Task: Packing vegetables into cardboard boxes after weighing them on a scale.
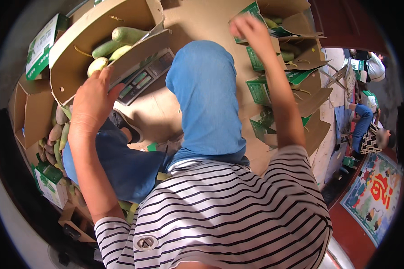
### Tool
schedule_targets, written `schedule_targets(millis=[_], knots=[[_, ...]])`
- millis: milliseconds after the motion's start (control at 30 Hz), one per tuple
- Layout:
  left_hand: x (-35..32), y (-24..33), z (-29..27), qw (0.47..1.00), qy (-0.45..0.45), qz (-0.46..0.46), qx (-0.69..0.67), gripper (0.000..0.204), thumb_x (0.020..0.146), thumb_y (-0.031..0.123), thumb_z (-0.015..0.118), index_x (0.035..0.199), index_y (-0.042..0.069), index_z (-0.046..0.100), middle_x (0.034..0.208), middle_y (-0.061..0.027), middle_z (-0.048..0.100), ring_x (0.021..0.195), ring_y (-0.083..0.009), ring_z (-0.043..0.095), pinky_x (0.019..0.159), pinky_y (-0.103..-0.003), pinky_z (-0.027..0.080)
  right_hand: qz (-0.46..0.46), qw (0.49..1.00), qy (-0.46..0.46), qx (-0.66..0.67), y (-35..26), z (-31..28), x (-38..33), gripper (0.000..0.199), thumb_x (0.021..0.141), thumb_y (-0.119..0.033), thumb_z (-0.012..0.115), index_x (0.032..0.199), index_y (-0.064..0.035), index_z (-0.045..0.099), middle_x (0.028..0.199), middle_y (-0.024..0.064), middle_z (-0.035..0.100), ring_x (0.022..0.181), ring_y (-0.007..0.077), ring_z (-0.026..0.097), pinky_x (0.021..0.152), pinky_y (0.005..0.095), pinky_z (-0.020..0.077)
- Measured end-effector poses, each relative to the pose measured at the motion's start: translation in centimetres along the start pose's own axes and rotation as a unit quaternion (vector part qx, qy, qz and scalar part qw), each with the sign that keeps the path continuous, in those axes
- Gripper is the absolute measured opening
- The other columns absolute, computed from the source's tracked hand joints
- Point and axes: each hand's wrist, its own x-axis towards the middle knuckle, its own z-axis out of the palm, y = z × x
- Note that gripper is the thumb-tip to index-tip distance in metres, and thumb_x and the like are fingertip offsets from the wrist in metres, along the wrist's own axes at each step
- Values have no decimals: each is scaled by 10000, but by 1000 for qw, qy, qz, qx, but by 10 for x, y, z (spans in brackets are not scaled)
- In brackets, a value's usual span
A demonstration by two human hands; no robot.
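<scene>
My left hand [92, 103] reaches up to a brown carton [72, 67] that stands tilted on a grey weighing scale [143, 78]. Its fingers close on a pale green fruit [97, 66] at the carton's lower edge. Two longer green fruits [129, 33] lie deeper inside the carton. My right hand [251, 29] is stretched far forward and grips the green-and-white flap [249, 11] of an open carton [296, 20] that holds more green fruits. My striped shirt and blue trouser legs fill the middle of the view.
Several open green-and-brown cartons [278, 89] are stacked along the right. At the left are an empty brown carton [31, 112], a heap of loose fruits [58, 134] and a printed carton [49, 184]. People [363, 121] sit at the far right by a colourful mat [375, 193].
</scene>
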Motion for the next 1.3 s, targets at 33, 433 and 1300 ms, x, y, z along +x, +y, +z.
schedule_targets(millis=[33, 433, 1300], knots=[[-1, 1, -2, 1000, 5, 4, 0, 414, 871, 275, 600, 1212, 55, 515, 1081, -165, 582, 949, -360, 582, 789, -427, 476, 84, 996, -14, 20, 44, -12, -42, 247, 956, -269, 518, 903, -46, 609, 761, 1, 600, 669, 75, 540, 605, 219, 427], [-4, -11, 10, 999, 31, 32, -16, 392, 874, 230, 601, 1212, 56, 505, 1078, -159, 583, 950, -360, 577, 792, -425, 469, 596, 764, -98, -226, 263, -50, -388, 220, 899, -239, 512, 813, -56, 599, 691, 109, 587, 602, 233, 586, 483, 393, 458], [-3, 0, 4, 1000, 15, 12, -24, 400, 880, 234, 589, 1221, 44, 502, 1100, -159, 578, 981, -356, 569, 810, -415, 457, 548, 830, -86, -59, 226, -77, -251, 259, 889, -257, 522, 855, -31, 643, 747, 50, 620, 652, 135, 587, 561, 267, 454]])
